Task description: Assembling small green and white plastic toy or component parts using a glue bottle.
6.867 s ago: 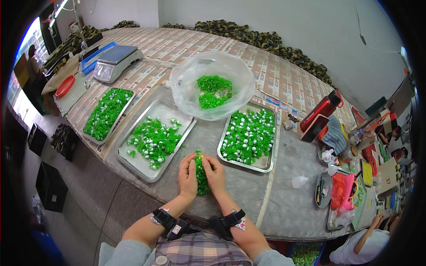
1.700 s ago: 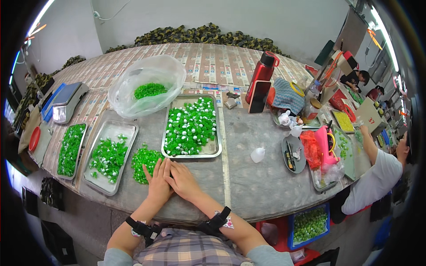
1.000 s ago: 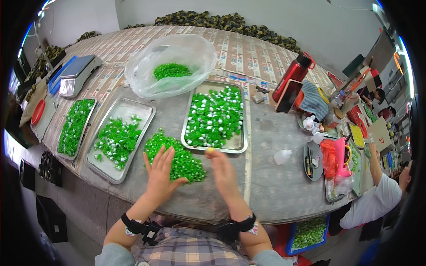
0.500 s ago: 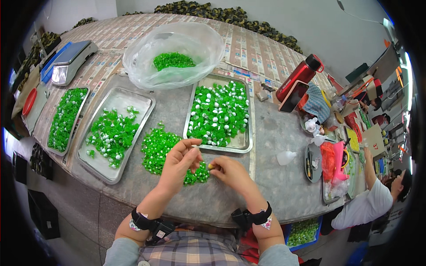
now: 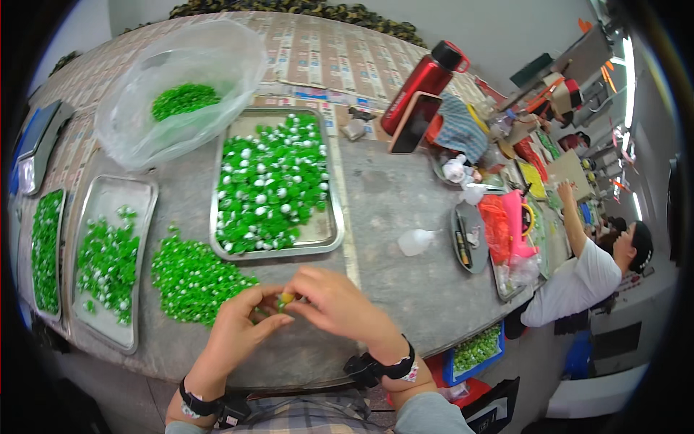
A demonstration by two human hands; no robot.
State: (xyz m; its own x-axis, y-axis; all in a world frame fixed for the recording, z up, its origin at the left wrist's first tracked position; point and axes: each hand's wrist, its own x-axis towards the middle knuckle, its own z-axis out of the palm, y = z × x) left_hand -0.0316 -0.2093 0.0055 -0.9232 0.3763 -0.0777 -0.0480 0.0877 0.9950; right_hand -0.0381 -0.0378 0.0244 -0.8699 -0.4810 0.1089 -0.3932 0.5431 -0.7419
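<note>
My left hand point(image 5: 242, 325) and my right hand point(image 5: 336, 304) meet over the table's near side, fingertips almost together. In my right fingers is a small round yellow piece point(image 5: 288, 297). A tiny green piece shows at my left fingertips, partly hidden by them. Just left of my hands lies a loose pile of small green and white pieces point(image 5: 195, 278). Beyond my hands, a metal tray point(image 5: 336, 231) holds many green pieces with white balls. At the left, another metal tray point(image 5: 147, 202) carries more of them.
A clear plastic bag point(image 5: 119, 119) with green pieces stands at the back left. Further right are a red flask point(image 5: 423, 87), a phone point(image 5: 416, 123), a white squeeze bottle point(image 5: 416, 242) and a grey dish point(image 5: 470, 253). A co-worker point(image 5: 578, 267) sits at the right.
My hands have come together, the yellow piece now between them; earlier they were apart, the left raised. The view has turned right, shifting the table's things leftward.
</note>
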